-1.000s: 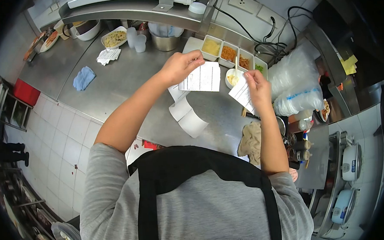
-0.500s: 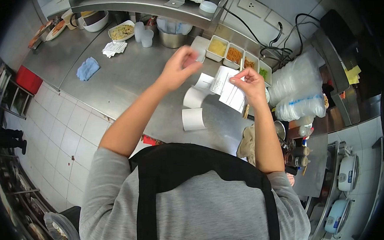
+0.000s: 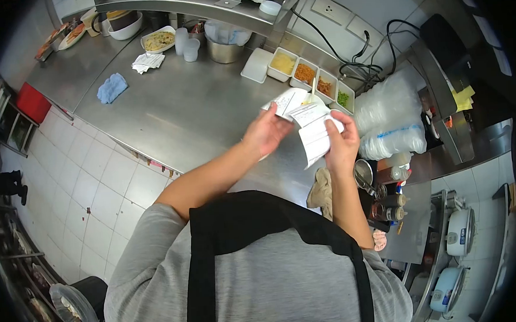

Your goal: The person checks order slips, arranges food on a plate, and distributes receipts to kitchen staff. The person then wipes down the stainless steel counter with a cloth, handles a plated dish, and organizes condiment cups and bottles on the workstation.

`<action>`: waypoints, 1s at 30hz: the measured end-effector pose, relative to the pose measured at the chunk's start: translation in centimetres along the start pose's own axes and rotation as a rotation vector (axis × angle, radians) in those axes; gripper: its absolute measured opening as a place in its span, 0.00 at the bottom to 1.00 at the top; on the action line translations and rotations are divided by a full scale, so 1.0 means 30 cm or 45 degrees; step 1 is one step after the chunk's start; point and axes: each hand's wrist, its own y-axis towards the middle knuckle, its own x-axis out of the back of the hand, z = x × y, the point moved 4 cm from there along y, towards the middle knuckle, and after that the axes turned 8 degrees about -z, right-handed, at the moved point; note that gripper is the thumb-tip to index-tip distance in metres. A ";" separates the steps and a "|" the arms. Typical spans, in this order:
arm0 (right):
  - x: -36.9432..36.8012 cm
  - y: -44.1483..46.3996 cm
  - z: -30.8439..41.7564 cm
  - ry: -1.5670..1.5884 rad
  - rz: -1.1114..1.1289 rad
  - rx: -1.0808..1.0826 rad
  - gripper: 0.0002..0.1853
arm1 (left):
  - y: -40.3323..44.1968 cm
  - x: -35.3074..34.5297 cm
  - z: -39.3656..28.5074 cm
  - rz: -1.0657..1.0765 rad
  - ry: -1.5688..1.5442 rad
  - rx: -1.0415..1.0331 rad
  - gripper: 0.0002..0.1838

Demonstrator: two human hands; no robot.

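Fingers of the right hand [image 3: 342, 145] pinch printed paper slips [image 3: 312, 136] above the steel counter [image 3: 191, 106]; the left hand [image 3: 264, 132] meets their left end, its grip unclear. Handling slips seems in hand; next calls for light, steady fingertips.
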 end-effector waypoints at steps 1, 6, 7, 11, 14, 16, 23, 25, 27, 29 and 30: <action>0.029 -0.025 -0.010 -0.064 0.018 0.035 0.16 | 0.007 0.002 -0.024 -0.029 0.066 -0.058 0.19; 0.090 -0.106 -0.031 -0.138 0.042 0.045 0.16 | -0.042 -0.053 -0.135 0.028 0.266 -0.166 0.12; 0.113 -0.096 -0.058 -0.201 0.003 0.054 0.16 | -0.054 -0.064 -0.137 0.082 0.299 -0.162 0.12; 0.101 -0.006 -0.114 -0.295 -0.254 0.257 0.10 | -0.104 -0.049 -0.052 -0.018 0.448 0.044 0.15; 0.041 0.053 -0.170 0.030 -0.317 0.167 0.06 | -0.180 -0.045 0.049 -0.002 0.421 0.201 0.16; 0.008 0.060 -0.204 0.181 -0.273 0.064 0.05 | -0.209 -0.048 0.089 -0.026 0.540 0.138 0.15; -0.021 -0.022 -0.278 0.052 -0.117 -0.091 0.11 | -0.197 -0.053 -0.008 -0.006 0.696 -0.313 0.14; -0.044 0.008 -0.187 0.032 0.103 -0.320 0.18 | -0.208 -0.062 -0.047 0.075 0.847 -0.353 0.13; -0.058 0.063 -0.181 -0.131 0.315 -0.471 0.21 | -0.193 -0.034 -0.080 0.086 1.192 -0.408 0.12; -0.115 0.048 -0.107 -0.164 0.496 -0.468 0.17 | -0.200 -0.019 -0.106 0.101 1.443 -0.408 0.13; -0.138 0.060 -0.097 -0.255 0.553 -0.411 0.16 | -0.214 -0.018 -0.120 0.110 1.519 -0.380 0.13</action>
